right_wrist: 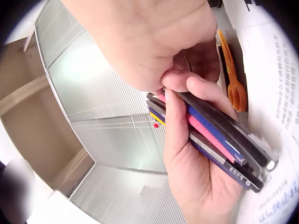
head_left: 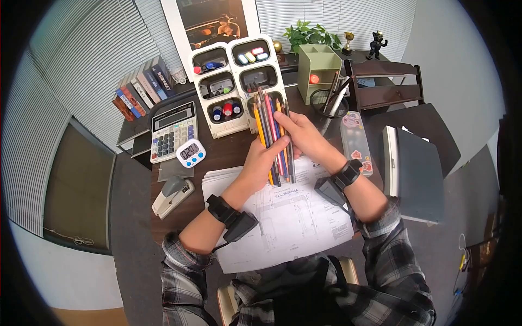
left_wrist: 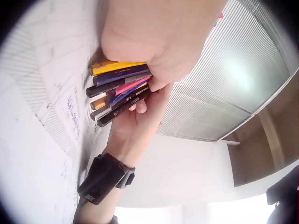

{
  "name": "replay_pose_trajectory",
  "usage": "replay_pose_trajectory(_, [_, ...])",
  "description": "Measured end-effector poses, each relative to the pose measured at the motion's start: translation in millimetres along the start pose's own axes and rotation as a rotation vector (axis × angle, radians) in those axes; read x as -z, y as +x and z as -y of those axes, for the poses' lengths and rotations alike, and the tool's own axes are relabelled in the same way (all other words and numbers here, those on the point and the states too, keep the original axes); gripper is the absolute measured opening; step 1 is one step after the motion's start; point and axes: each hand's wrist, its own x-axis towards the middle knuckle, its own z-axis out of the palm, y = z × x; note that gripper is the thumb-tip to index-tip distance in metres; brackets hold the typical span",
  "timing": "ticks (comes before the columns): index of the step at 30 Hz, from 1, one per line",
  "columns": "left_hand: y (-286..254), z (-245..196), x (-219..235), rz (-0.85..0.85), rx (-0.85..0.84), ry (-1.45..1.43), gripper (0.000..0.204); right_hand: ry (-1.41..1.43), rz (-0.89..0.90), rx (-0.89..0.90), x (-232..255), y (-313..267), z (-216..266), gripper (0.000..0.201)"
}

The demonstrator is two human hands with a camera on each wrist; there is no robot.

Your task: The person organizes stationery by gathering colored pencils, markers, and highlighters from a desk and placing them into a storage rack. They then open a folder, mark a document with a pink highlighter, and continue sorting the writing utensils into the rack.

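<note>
Both hands hold one bundle of pencils and pens above the top edge of the printed sheets. The left hand grips it from the left, thumb across the front. From the right, the right hand wraps the bundle, its thumb near the upper part. In the left wrist view, yellow, dark blue, black and pink ends point toward the paper. The right wrist view shows blue, pink and black barrels between the hands. Some fingers are hidden behind the bundle.
A white organizer stands behind the hands, a mesh pen cup to their right. Calculator, timer and stapler lie left; a sticker-covered case and dark binder lie right. Orange scissors show in the right wrist view.
</note>
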Motion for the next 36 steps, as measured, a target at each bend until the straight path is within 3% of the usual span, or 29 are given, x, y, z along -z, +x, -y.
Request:
replay_pose_trajectory(12, [0.9, -0.7, 1.0, 0.036, 0.040, -0.052, 0.029, 0.136, 0.018, -0.028, 2.9, -0.4, -0.2, 0.046])
replay_pose_trajectory(21, [1.7, -1.6, 0.6, 0.056, 0.032, -0.064, 0.030, 0.183, -0.186, 0.144, 0.5, 4.2, 1.2, 0.050])
replay_pose_trajectory(23, [1.3, -3.0, -0.7, 0.049, 0.037, -0.069, 0.029, 0.097, -0.050, 0.026, 6.2, 3.2, -1.2, 0.051])
replay_pose_trajectory(26, [1.4, 0.8, 1.6, 0.012, 0.047, -0.042, 0.028, 0.087, 0.017, -0.008, 1.3, 0.9, -1.4, 0.052])
replay_pose_trajectory(33, [0.9, -0.7, 2.2, -0.004, 0.042, 0.015, 0.025, 0.062, 0.018, -0.043, 1.1, -3.8, 4.7, 0.052])
replay_pose_trajectory(36, [1.5, -0.5, 3.5, -0.040, 0.022, 0.006, 0.025, -0.108, 0.057, -0.022, 1.5, -1.2, 1.4, 0.049])
